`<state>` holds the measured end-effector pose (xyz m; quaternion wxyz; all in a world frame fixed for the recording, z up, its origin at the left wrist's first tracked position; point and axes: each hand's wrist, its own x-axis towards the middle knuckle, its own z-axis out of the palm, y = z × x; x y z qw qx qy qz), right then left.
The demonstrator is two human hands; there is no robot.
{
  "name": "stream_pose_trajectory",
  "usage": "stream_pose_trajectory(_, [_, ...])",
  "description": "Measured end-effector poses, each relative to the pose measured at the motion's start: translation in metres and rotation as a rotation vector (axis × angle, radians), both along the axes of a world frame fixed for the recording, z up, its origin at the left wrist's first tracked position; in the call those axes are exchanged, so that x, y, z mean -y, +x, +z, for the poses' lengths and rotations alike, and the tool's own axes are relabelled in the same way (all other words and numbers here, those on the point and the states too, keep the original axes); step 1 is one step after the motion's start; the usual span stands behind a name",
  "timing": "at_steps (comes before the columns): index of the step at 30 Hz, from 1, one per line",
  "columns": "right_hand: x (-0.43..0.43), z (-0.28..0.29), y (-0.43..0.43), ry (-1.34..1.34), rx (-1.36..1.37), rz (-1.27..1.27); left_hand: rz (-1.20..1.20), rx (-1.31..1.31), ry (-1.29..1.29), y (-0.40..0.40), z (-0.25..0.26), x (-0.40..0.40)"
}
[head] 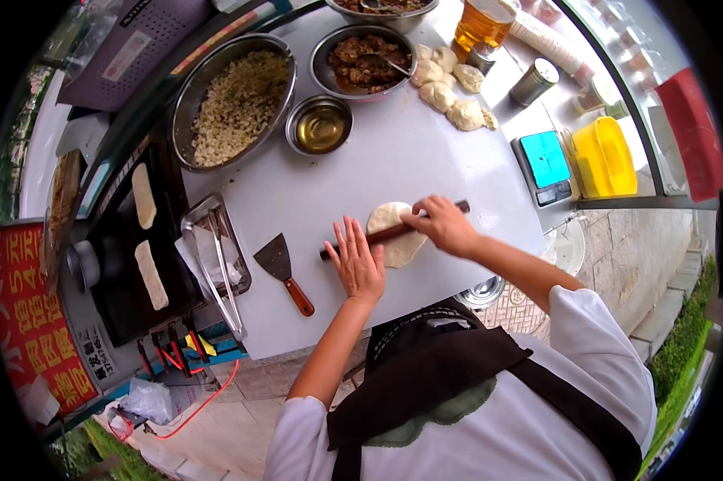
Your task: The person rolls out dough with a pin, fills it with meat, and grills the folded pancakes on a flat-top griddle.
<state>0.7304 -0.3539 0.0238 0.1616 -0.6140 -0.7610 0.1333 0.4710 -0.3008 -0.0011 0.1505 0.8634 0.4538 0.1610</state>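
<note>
A flattened round of dough (405, 248) lies on the pale worktop (289, 198) with a dark wooden rolling pin (387, 234) across its middle. My left hand (359, 261) rests flat on the pin's left part, fingers extended and not wrapped round it. At the pin's right part, my right hand (445, 225) has its fingers curled over the wood. Left of my left hand lies a scraper (282, 270) with a wooden handle. Several dough balls (436, 96) sit at the worktop's far edge, beside a steel bowl of meat filling (367, 60).
Far left stands a large bowl of chopped filling (235, 108), with a small bowl of oil (320, 127) beside it. A steel tray with tongs (217, 264) adjoins the dark griddle (112, 258), which holds two dough strips (151, 276). A digital scale (545, 162) and yellow container (605, 157) are at right.
</note>
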Motion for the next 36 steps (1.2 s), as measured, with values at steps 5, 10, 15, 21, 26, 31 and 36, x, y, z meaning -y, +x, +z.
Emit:
stream_pose_trajectory(5, [-0.049,-0.029,0.01,0.107,0.219,-0.159,-0.076,-0.252,0.013,0.038,-0.006,-0.075])
stream_pose_trajectory(10, [-0.111,-0.028,0.016,0.068,0.209,-0.202,-0.135,-0.21,0.12,0.037,-0.011,-0.118])
stream_pose_trajectory(15, [0.088,0.016,-0.048,-0.261,0.089,-0.075,-0.253,-0.235,-0.178,-0.03,0.023,0.043])
stream_pose_trajectory(21, [0.029,0.003,-0.04,-0.1,0.175,-0.178,-0.267,-0.049,0.06,-0.012,-0.004,-0.012])
stream_pose_trajectory(26, [-0.034,-0.011,-0.015,-0.046,0.223,-0.218,-0.183,-0.168,-0.003,0.02,0.004,-0.061])
stream_pose_trajectory(31, [0.076,0.0,-0.058,-0.254,0.145,-0.119,-0.194,-0.156,-0.089,-0.03,0.002,0.041])
stream_pose_trajectory(36, [-0.117,-0.014,-0.002,0.133,0.13,-0.314,-0.058,0.012,0.146,0.041,-0.006,-0.131])
